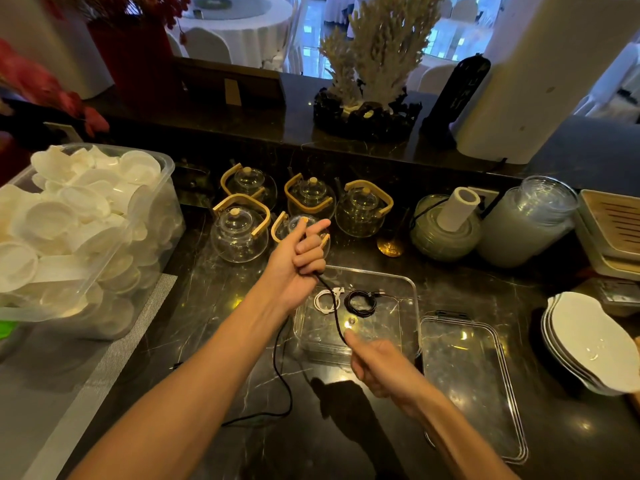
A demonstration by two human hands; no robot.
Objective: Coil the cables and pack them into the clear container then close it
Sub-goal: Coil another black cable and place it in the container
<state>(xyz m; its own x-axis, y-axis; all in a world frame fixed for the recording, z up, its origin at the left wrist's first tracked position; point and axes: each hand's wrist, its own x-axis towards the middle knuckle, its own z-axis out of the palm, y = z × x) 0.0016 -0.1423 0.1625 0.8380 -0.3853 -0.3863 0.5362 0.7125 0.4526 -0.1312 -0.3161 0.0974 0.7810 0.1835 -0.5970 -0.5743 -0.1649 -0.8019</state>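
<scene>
A clear container (410, 289) sits open on the dark marble counter. Inside it lie a coiled white cable (325, 301) and a coiled black cable (360, 303). My left hand (301, 251) is raised above the container's far left corner, fingers closed around one end of a loose black cable (330, 306). That cable runs taut down to my right hand (377, 365), which pinches it over the container's near edge. The rest of the black cable trails in a loop across the counter on the left. The clear lid (467, 372) lies flat to the right of the container.
Several glass teapots (240, 230) with wooden handles stand just behind the container. A large clear bin of white dishes (79, 237) fills the left. Glass jars (523, 223) and a paper roll stand at the right back, with stacked white plates (585, 341) at the right edge.
</scene>
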